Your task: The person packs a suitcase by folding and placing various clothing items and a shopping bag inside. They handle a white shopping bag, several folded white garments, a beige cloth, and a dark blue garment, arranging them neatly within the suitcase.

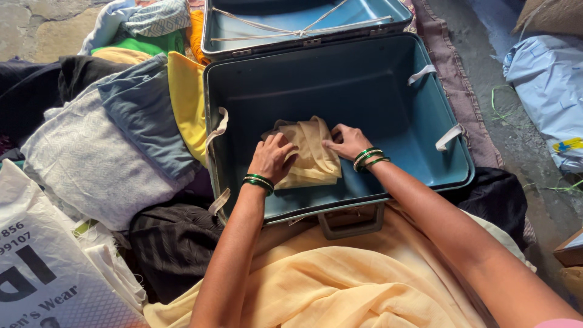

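Folded beige cloth (pixel 311 155) already sits in the open teal metal trunk (pixel 388 103), left hand (pixel 273 157) and right hand (pixel 347 141) pressing flat on it; clothes pile (pixel 121 121) at 9 o'clock still unpacked.

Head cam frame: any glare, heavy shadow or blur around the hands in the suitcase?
Head view: soft daylight, sharp focus. The left hand and right hand show no motion blur on the folded beige cloth. The blue suitcase is darker along its left inside wall; mild sheen on its open lid. The white plastic bag is bright, not blown out. Slight wide-angle stretch at the edges.
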